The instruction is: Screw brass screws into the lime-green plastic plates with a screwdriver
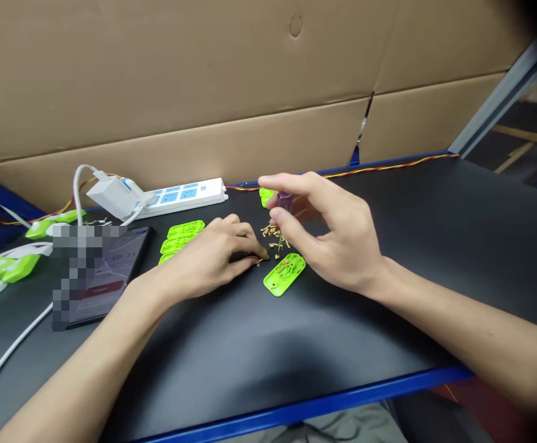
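Observation:
My right hand [337,234] grips a small screwdriver [284,200] by its purple handle, between thumb and fingers. Its thin shaft points down among a pile of small brass-coloured metal pieces [271,231]. Just left of it, my left hand [220,249] rests low on the table, thumb and index finger pinched at a small brass-coloured piece [260,263]. A bright green plastic shell [278,282] lies open side up in front of the hands, with brass-coloured parts in its far end. Another green part [265,195] is partly hidden behind the right hand.
Several green shells [183,230] lie in a row beside my left forearm. Further left are a dark-screened device [132,258], white cables and green-and-white items [7,271]. A white power strip [204,192] with a plugged-in adapter stands by the cardboard wall [250,74].

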Available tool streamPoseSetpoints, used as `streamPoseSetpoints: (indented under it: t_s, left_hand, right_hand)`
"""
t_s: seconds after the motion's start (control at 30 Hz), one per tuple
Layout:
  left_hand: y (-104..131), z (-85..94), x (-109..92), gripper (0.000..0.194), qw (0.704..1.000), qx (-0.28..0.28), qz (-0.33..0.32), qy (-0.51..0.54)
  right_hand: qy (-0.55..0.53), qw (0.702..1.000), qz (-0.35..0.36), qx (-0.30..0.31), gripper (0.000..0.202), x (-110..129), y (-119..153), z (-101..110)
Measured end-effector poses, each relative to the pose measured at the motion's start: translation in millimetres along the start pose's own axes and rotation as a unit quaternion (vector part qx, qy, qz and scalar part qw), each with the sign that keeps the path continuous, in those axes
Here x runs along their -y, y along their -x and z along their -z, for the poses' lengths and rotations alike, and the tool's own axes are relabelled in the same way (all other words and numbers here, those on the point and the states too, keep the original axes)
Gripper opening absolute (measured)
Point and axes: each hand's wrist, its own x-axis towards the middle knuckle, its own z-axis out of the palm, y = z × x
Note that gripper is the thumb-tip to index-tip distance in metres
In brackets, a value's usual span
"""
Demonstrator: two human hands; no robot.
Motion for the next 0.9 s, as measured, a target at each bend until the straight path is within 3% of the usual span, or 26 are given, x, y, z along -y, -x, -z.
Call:
streamPoseSetpoints:
  t_s: [0.9]
  left_hand:
    - [-8, -13.6, -9, 0.018, 0.998, -0.05, 0.025, -0.026]
  right_hand:
    - [-0.013, 1.0, -0.007, -0.004, 0.03, -3, 2, 1]
